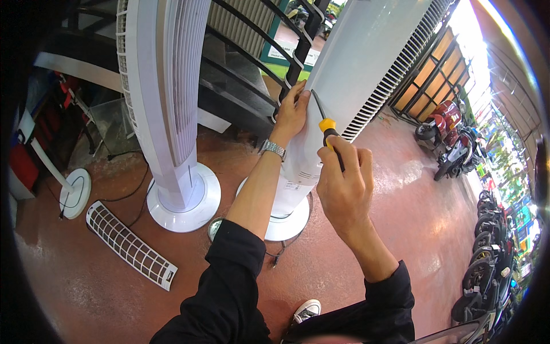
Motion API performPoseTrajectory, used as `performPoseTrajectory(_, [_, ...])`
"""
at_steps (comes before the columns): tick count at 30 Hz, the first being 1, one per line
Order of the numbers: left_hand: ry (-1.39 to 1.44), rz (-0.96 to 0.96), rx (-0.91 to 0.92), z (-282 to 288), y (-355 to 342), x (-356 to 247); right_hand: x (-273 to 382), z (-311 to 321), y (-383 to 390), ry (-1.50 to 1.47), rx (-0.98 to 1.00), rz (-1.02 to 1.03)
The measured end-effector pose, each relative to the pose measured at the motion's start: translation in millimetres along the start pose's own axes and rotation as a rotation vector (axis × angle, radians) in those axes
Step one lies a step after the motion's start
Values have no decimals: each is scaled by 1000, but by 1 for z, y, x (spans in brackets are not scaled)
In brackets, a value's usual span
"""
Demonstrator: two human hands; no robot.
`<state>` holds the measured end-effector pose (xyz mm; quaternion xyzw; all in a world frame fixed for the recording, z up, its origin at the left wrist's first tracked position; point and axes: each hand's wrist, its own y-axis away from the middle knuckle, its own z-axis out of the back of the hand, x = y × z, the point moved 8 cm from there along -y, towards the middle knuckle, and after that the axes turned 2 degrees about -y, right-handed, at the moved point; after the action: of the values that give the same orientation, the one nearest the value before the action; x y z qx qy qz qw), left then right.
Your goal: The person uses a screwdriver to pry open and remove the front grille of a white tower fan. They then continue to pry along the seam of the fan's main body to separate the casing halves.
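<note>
A tall white tower fan with a slatted side stands tilted in front of me on its round base. My left hand, with a metal watch on the wrist, grips its left edge, thumb and fingers close together there; some fingertips are hidden. In my right hand is a screwdriver with a yellow and black handle, fingers wrapped round it. Its shaft points up and left, the tip at the fan's smooth panel near my left thumb. Whether a screw sits under the tip, I cannot tell.
Another white tower fan stands to the left, with a detached white grille on the reddish floor before it. A small round dish and a power cord lie by the fan base. Black railings rise behind; motorcycles are parked at right.
</note>
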<state>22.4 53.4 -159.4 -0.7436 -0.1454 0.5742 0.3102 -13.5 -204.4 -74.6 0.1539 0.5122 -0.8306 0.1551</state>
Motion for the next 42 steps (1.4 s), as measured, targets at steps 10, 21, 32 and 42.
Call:
performPoseTrajectory(10, [-36, 41, 8, 3, 2, -2, -8, 0, 0, -112, 263, -476])
performPoseTrajectory(21, [-35, 31, 1, 3, 0, 5, -8, -3, 9, -218, 134, -455])
performPoseTrajectory(32, [-42, 23, -4, 4, 1, 2, -9, -6, 13, -236, 150, -443])
performPoseTrajectory(42, [-73, 54, 7, 2, 1, 1, -4, -1, 12, -124, 75, -242])
